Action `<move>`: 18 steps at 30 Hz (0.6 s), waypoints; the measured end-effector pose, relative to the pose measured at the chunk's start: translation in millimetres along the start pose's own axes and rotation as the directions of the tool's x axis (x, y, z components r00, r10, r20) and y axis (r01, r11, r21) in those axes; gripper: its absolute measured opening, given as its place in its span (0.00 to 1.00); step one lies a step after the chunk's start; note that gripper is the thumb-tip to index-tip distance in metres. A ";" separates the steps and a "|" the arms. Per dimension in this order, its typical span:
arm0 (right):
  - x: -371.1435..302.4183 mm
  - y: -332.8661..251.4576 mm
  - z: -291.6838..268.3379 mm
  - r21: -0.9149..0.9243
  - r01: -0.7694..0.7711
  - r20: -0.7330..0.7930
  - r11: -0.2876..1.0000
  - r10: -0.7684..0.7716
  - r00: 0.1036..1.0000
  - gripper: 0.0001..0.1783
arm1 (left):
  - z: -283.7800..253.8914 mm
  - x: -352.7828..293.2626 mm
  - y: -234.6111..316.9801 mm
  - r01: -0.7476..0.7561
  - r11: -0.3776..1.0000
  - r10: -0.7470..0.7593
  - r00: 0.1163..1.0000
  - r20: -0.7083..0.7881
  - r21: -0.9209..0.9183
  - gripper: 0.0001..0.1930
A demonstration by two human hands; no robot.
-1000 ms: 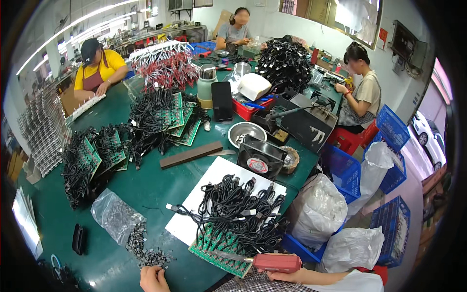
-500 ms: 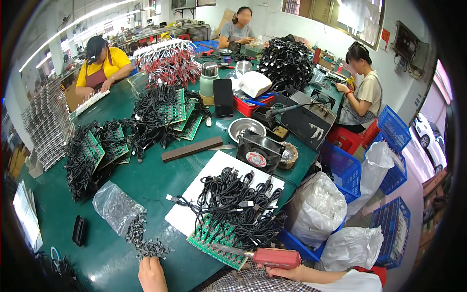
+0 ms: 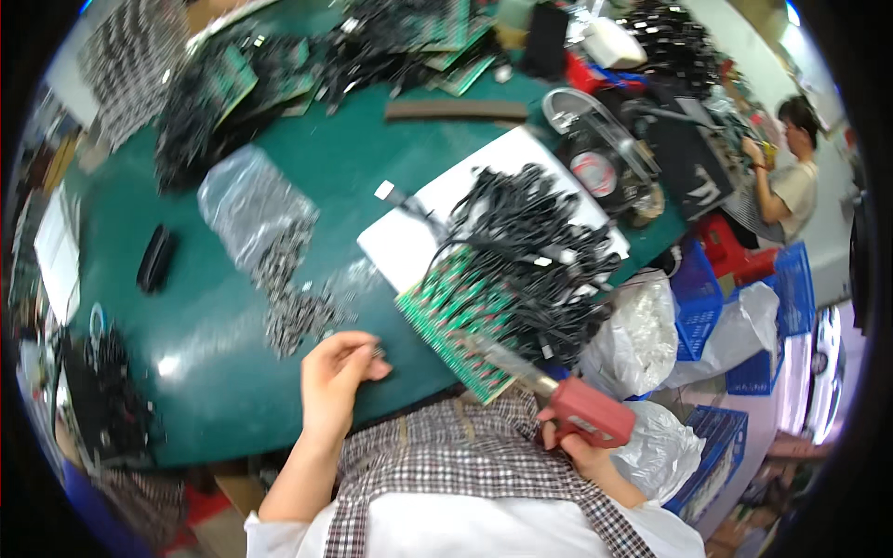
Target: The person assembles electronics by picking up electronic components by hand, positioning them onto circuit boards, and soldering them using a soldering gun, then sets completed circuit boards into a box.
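Note:
My right hand [image 3: 581,450] is wrapped round a red soldering gun [image 3: 593,414]. Its long metal tip reaches over the near edge of a green circuit board panel [image 3: 446,312]; whether it touches is unclear. Black cables [image 3: 535,237] with light plugs lie bunched across the panel's far side and a white sheet [image 3: 395,251]. My left hand [image 3: 333,377] is closed in a pinch, between the panel and a heap of small grey parts [image 3: 296,312]. Something tiny and dark shows at its fingertips, too blurred to name. The heap spills from a clear plastic bag [image 3: 249,200].
A brown bar [image 3: 456,111] lies beyond the sheet, with a black fan [image 3: 600,177] at its right. More boards with cables [image 3: 219,88] stand at the far left, and a black case [image 3: 156,259] lies nearer. White bags [image 3: 637,325] and blue crates flank the table's right; a co-worker [image 3: 786,181] sits beyond.
The view has tilted down and shifted. My left hand has left the heap of small parts and come right, toward the panel. My right hand still holds the soldering gun over the panel.

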State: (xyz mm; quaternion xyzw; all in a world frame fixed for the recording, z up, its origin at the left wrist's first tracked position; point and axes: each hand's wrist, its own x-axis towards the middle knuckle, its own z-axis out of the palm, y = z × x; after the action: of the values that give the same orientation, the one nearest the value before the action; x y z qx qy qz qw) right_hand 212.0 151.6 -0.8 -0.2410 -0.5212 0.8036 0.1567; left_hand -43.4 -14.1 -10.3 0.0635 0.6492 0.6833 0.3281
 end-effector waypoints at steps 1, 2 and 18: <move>-3.0 2.5 -1.5 0.037 -0.002 -0.001 0.999 0.002 1.000 0.38 | 2.4 -2.8 -0.8 0.041 0.996 -0.037 0.998 0.055 -0.078 0.06; -4.0 4.9 -2.3 0.060 0.010 -0.008 0.998 -0.010 1.000 0.41 | 4.0 -4.7 0.0 0.085 0.992 -0.081 0.995 0.049 -0.091 0.07; 1.5 -1.2 -4.9 0.010 -0.039 -0.037 0.999 0.040 0.999 0.44 | 35.6 -14.9 3.8 0.109 0.987 -0.088 0.982 0.168 -0.119 0.08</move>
State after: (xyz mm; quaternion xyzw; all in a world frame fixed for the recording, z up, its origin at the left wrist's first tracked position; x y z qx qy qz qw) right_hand 213.5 156.6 -1.8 -0.2656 -0.5094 0.8044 0.1516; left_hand -15.0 8.3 3.6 0.0656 0.5775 0.6990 0.4167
